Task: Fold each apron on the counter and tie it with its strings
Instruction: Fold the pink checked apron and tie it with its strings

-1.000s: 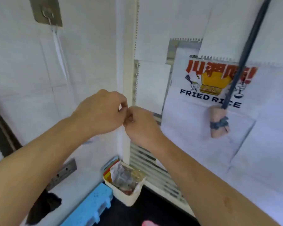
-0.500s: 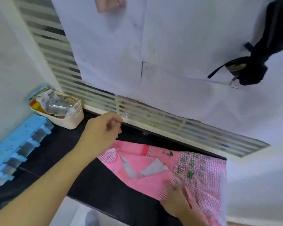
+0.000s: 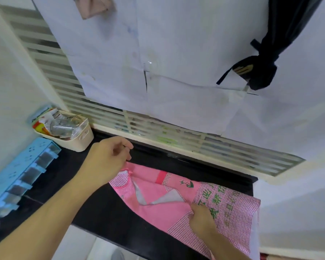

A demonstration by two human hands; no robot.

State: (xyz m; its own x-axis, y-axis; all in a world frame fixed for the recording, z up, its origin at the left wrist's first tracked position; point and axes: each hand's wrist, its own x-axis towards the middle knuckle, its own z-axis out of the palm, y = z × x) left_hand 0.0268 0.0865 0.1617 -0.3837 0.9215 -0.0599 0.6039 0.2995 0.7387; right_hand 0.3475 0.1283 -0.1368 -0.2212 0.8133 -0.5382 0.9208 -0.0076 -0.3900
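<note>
A pink apron [image 3: 158,207] with checked panels and green embroidery lies spread on the black counter [image 3: 94,209]. My left hand [image 3: 107,158] hovers at the apron's upper left corner, fingers loosely curled, touching or just above the cloth edge; whether it holds anything is unclear. My right hand [image 3: 203,216] rests on the apron near its middle, fingertips curled into a fold of the pink cloth. A dark apron bundle [image 3: 261,70], tied with its strings, hangs on the wall at upper right. A pinkish bundle [image 3: 94,6] hangs at the top left.
A cream basket [image 3: 79,139] of packets stands at the counter's back left. A blue rack [image 3: 21,173] is fixed on the left wall. White paper sheets [image 3: 176,53] cover a louvred window behind the counter. The counter's front edge drops to the floor.
The view dropped from the wall to the counter. Both hands came down from the hook area; the left now reaches the apron's corner, the right stays on the pink cloth.
</note>
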